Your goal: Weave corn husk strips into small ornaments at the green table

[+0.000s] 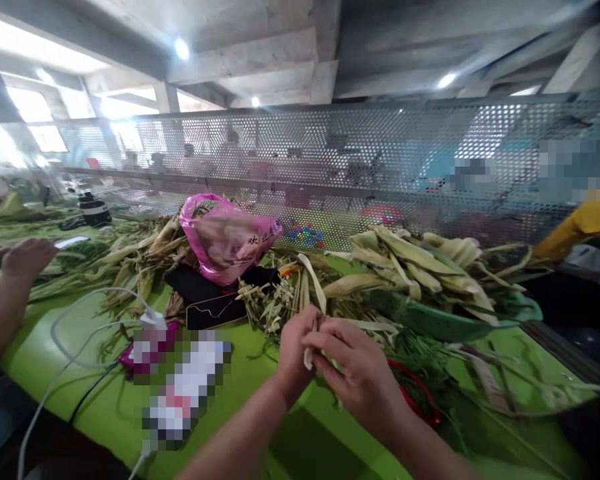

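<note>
Near the middle of the view, my left hand [296, 347] is closed round the base of pale corn husk strips [311, 277], which stick up above it. My right hand [357, 363] touches it from the right, thumb and fingers pinched on the husk's lower end. A small pale tip shows between the hands. Just behind lies a heap of short husk pieces [265, 303]. To the right, a green basin [445, 323] holds a pile of long dry husks [420, 267].
A pink plastic bag [225, 243] stands behind on the green table [250, 400]. A phone [193, 383], a purple power strip [143, 350] with cables and red-handled scissors [423, 393] lie nearby. Another person's arm [10, 293] is at left, a yellow sleeve [575, 230] at right.
</note>
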`<control>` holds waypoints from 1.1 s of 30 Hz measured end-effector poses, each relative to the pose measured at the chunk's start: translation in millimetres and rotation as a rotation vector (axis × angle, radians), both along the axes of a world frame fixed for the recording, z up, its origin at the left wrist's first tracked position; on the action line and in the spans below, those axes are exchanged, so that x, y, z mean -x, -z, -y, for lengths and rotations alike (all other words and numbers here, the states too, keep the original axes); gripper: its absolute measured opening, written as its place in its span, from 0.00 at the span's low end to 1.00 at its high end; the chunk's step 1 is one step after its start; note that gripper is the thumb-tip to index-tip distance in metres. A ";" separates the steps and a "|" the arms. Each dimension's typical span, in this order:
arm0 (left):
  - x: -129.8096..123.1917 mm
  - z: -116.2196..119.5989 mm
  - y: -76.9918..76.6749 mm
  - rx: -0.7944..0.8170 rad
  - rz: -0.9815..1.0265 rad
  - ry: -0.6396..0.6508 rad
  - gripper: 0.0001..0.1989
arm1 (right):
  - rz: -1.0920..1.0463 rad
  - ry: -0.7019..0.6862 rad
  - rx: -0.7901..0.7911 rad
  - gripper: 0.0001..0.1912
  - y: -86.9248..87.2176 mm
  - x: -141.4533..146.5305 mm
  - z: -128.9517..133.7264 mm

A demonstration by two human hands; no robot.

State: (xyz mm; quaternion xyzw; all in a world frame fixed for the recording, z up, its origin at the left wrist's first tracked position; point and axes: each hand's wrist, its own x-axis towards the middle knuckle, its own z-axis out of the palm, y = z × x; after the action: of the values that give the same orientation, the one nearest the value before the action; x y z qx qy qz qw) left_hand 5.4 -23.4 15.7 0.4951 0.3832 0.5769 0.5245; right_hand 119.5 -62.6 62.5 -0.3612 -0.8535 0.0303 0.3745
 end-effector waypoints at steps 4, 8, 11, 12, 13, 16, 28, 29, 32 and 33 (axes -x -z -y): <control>-2.7 -6.5 -3.8 -0.061 -0.009 0.008 0.07 | -0.269 0.101 0.104 0.05 3.1 -11.4 -7.7; -3.9 -13.1 -8.3 0.099 0.171 0.135 0.09 | -0.667 0.138 0.404 0.08 8.7 -25.0 -24.9; -2.3 -11.3 -10.7 0.156 0.277 0.209 0.11 | -0.908 0.128 0.589 0.12 13.0 -28.0 -33.7; -1.5 -9.8 -11.4 0.171 0.319 0.233 0.12 | -0.967 0.126 0.636 0.13 14.2 -27.9 -35.1; -0.8 -8.3 -12.2 0.181 0.358 0.259 0.13 | -1.013 0.124 0.678 0.14 15.4 -27.6 -36.0; 0.8 -4.9 -13.8 0.180 0.413 0.319 0.16 | -1.087 0.111 0.766 0.15 20.0 -26.1 -36.9; 3.3 -17.5 -4.3 0.282 0.420 0.126 0.14 | -0.248 0.332 -0.136 0.16 23.5 -35.1 -35.1; 3.7 -18.3 -4.2 0.284 0.438 0.120 0.14 | -0.124 0.323 -0.224 0.16 21.5 -36.3 -32.9; 4.0 -19.7 -3.2 0.279 0.443 0.109 0.15 | 0.116 0.290 -0.285 0.16 16.4 -37.2 -26.5; 3.8 -19.6 -2.9 0.276 0.429 0.103 0.15 | 0.148 0.296 -0.284 0.16 15.2 -36.8 -25.4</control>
State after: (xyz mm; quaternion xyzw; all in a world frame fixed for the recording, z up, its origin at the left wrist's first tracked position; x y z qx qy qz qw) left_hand 1.6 -3.8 18.6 0.3040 0.3125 0.5834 0.6852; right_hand 156.2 -37.3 47.3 -0.4272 -0.8121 -0.1721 0.3584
